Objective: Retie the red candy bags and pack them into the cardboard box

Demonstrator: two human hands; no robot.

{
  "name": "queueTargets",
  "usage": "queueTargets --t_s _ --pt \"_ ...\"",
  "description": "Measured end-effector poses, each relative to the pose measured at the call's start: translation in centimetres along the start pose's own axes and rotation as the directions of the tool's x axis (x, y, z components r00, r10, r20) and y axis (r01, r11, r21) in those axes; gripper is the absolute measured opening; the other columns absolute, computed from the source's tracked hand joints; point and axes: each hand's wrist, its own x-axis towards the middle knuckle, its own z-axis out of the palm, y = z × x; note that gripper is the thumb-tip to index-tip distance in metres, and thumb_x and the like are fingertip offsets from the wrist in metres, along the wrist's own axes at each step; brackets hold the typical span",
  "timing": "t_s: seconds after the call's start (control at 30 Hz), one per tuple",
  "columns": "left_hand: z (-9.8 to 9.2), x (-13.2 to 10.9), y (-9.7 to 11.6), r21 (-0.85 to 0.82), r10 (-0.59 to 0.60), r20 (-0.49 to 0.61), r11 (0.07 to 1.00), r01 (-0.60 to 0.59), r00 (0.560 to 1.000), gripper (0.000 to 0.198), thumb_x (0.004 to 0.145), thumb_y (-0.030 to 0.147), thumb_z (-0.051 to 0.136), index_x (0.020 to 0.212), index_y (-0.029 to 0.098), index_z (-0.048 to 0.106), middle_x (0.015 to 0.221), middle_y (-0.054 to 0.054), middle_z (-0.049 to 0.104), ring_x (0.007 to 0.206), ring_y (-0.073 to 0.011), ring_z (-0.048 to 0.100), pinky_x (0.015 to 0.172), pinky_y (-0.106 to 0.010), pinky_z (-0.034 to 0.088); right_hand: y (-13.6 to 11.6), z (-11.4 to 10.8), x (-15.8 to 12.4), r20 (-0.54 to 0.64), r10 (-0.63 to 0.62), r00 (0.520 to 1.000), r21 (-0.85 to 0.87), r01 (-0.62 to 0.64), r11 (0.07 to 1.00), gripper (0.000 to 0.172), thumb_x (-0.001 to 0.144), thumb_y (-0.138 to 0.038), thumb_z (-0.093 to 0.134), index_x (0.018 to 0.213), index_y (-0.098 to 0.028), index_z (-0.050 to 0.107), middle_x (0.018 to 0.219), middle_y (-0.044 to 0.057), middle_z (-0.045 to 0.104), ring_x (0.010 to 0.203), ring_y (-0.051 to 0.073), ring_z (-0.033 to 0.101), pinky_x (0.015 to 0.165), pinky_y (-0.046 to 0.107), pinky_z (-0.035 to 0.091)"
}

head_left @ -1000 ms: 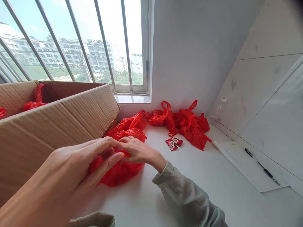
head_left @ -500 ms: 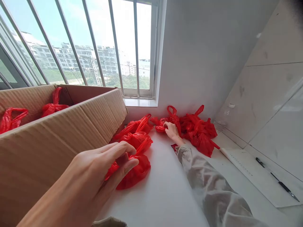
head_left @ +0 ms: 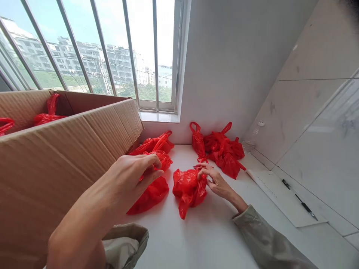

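Observation:
In the middle of the white table [head_left: 174,239] lies a knotted red plastic bag [head_left: 187,188], its contents hidden. My right hand [head_left: 214,181] grips this bag at its right edge, fingers bent against the plastic. My left hand [head_left: 140,173] hovers beside the cardboard box, thumb and curled fingers apart with nothing seen between them. Beneath and behind it, several red bags [head_left: 154,196] lie along the box, partly covered by the hand.
An open cardboard box [head_left: 92,138] with red bags [head_left: 49,117] inside stands at left. More red bags [head_left: 224,149] are heaped against the back wall. To the right are a clear bottle [head_left: 254,138], paper [head_left: 280,198] and a pen [head_left: 305,205]. A barred window [head_left: 140,56] is behind.
My right hand has come nearer from the back wall, bringing a red bag to the middle of the table. My left hand stays near the box, and the view has shifted slightly.

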Motion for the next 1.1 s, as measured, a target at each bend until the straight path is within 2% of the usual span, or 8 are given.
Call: queueTargets --t_s 0.13,0.23,0.4,0.47,0.57,0.77,0.93,1.1 --pt "1.3 0.8 1.1 0.080 0.047 0.150 0.995 -0.059 0.988 0.032 0.101 0.037 0.040 0.074 0.020 0.047 0.068 0.004 0.050 0.061 -0.0133 0.043 0.060 -0.028 0.034 -0.1 1.4 -4.5 -0.167 0.110 0.980 0.111 -0.092 0.990 0.034 0.062 -0.006 0.042 0.083 -0.025 0.060 0.130 0.005 0.056 0.131 0.023 0.048 0.112 0.045 0.034" --pt "3.1 1.7 2.6 0.087 0.068 0.233 0.992 -0.091 0.970 0.026 0.101 0.031 0.044 0.077 0.020 0.048 0.080 0.000 0.055 0.070 -0.0158 0.049 0.066 -0.030 0.037 -0.5 2.1 -5.9 -0.290 0.136 0.947 0.173 -0.088 0.981 0.020 0.074 -0.016 0.049 0.088 -0.025 0.060 0.126 0.007 0.056 0.125 0.026 0.051 0.109 0.046 0.037" --pt "9.9 3.5 4.3 0.067 0.158 0.266 0.981 -0.182 0.951 0.015 0.097 0.013 0.045 0.100 0.019 0.059 0.108 -0.009 0.059 0.091 -0.0220 0.058 0.074 -0.034 0.048 -0.6 3.9 -5.7 -0.391 0.150 0.908 0.010 -0.158 0.987 0.025 0.083 -0.041 0.062 0.101 -0.024 0.058 0.117 0.009 0.060 0.116 0.029 0.051 0.102 0.048 0.041" --pt "13.1 3.9 4.0 0.064 0.186 0.269 0.975 -0.210 0.945 0.029 0.087 -0.001 0.051 0.107 0.019 0.059 0.127 -0.012 0.057 0.115 -0.0269 0.054 0.090 -0.039 0.048 -0.2 4.6 -5.4 -0.400 0.134 0.907 -0.074 -0.177 0.981 0.025 0.081 -0.038 0.065 0.100 -0.024 0.056 0.109 0.008 0.063 0.108 0.028 0.053 0.097 0.045 0.044" --pt "16.1 3.5 2.8 0.068 0.162 0.263 0.980 -0.186 0.951 0.026 0.083 -0.003 0.055 0.097 0.018 0.060 0.113 -0.013 0.065 0.112 -0.0302 0.057 0.094 -0.045 0.045 0.3 4.8 -5.3 -0.417 0.100 0.903 -0.178 -0.189 0.966 0.007 0.079 -0.021 0.058 0.081 -0.025 0.053 0.090 0.005 0.064 0.098 0.026 0.054 0.092 0.042 0.045" --pt "15.6 0.4 0.0 -0.030 0.008 0.081 1.000 -0.006 0.997 0.005 0.093 0.021 0.056 0.090 0.020 0.060 0.091 -0.004 0.067 0.082 -0.0208 0.060 0.078 -0.033 0.046 0.3 4.0 -5.9 -0.506 0.121 0.854 -0.174 -0.238 0.955 0.014 0.072 -0.012 0.049 0.074 -0.026 0.047 0.077 0.003 0.060 0.087 0.025 0.054 0.088 0.042 0.044" --pt "15.4 -1.6 -1.9 -0.205 -0.161 -0.094 0.969 0.139 0.983 0.028 0.098 0.034 0.040 0.085 0.017 0.059 0.082 -0.003 0.064 0.079 -0.0179 0.063 0.072 -0.026 0.051 0.3 2.6 -6.2 -0.542 0.175 0.822 -0.101 -0.271 0.957 0.023 0.070 -0.015 0.046 0.091 -0.024 0.050 0.084 0.004 0.061 0.082 0.024 0.058 0.083 0.041 0.047" --pt "15.1 -2.1 -2.0 -0.265 -0.123 -0.137 0.961 0.083 0.983 0.020 0.086 0.022 0.052 0.102 0.018 0.064 0.109 -0.009 0.063 0.107 -0.0247 0.060 0.097 -0.040 0.049 -0.8 2.1 -6.5 -0.395 0.073 0.916 -0.181 -0.156 0.971 0.035 0.072 -0.016 0.052 0.106 -0.021 0.057 0.095 0.006 0.064 0.092 0.026 0.057 0.089 0.042 0.046"
